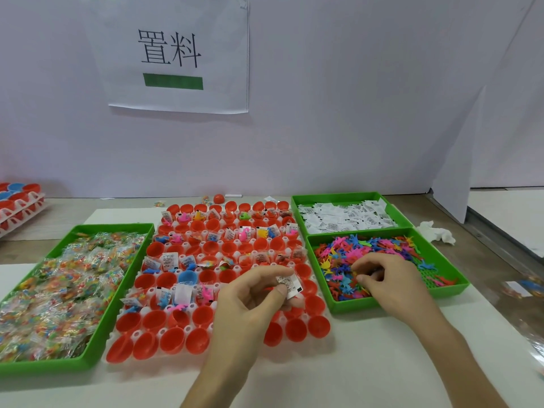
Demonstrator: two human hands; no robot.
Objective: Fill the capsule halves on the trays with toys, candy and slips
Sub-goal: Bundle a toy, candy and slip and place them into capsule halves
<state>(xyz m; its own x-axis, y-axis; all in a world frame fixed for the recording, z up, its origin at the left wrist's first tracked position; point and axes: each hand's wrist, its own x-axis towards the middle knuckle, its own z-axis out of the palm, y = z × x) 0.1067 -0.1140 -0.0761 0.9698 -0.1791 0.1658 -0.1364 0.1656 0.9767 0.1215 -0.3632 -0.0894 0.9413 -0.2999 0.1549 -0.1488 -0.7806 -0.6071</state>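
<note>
Head view: left hand (253,298), pinching slip (290,285), hides capsule halves (173,338).

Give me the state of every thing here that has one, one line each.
left hand, pinches a slip over the capsule tray.
right hand, fingers curled in the toy bin; grip unclear.
capsule tray, many far halves filled, nearest visible rows empty.
blue capsule half, empty.
candy bin, full.
slip bin, stocked.
toy bin, floor bare at right.
</note>
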